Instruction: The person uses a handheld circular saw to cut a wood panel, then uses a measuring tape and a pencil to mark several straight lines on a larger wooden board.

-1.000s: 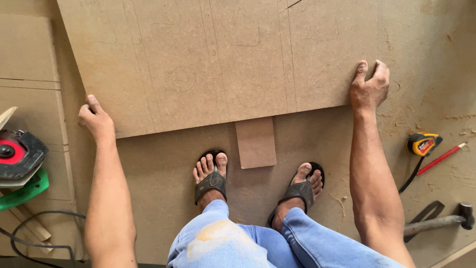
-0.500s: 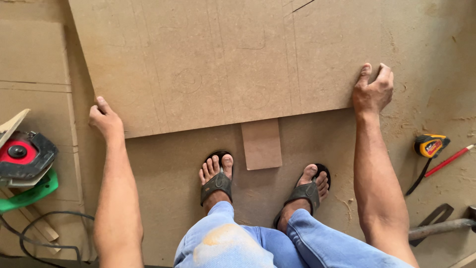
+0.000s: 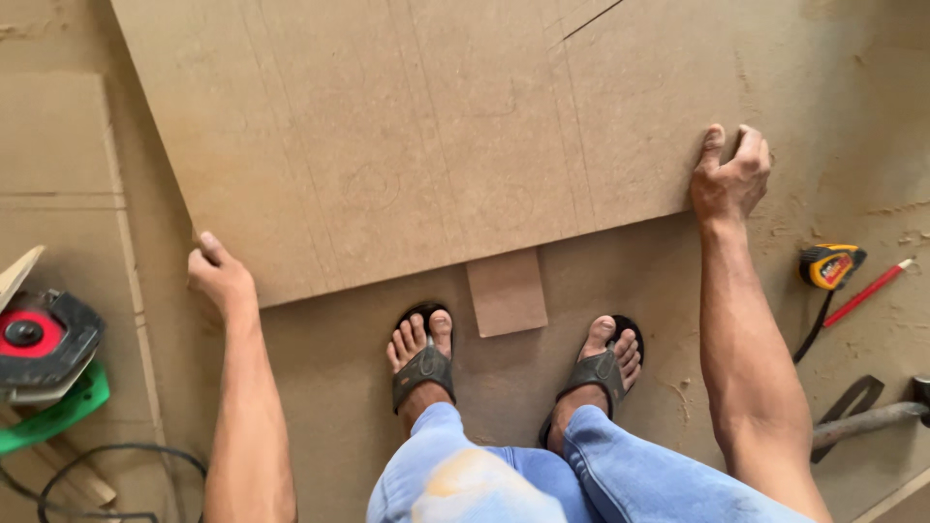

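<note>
A large brown fibreboard panel (image 3: 417, 136) fills the upper middle of the view, with thin pencil lines drawn across it. My left hand (image 3: 221, 276) grips its near left corner. My right hand (image 3: 731, 176) grips its near right corner, fingers curled over the edge. The near edge of the panel rests on a small rectangular board offcut (image 3: 507, 292) that lies on the floor between my two sandalled feet.
A red and black circular saw (image 3: 37, 339) with a green part and black cable lies at the left. A yellow tape measure (image 3: 830, 265), a red pencil (image 3: 868, 292) and a hammer handle (image 3: 867, 419) lie at the right. More boards cover the floor.
The panel and both hands sit a little further right in view, and the saw shows more at the left. Both hands keep their hold on the corners.
</note>
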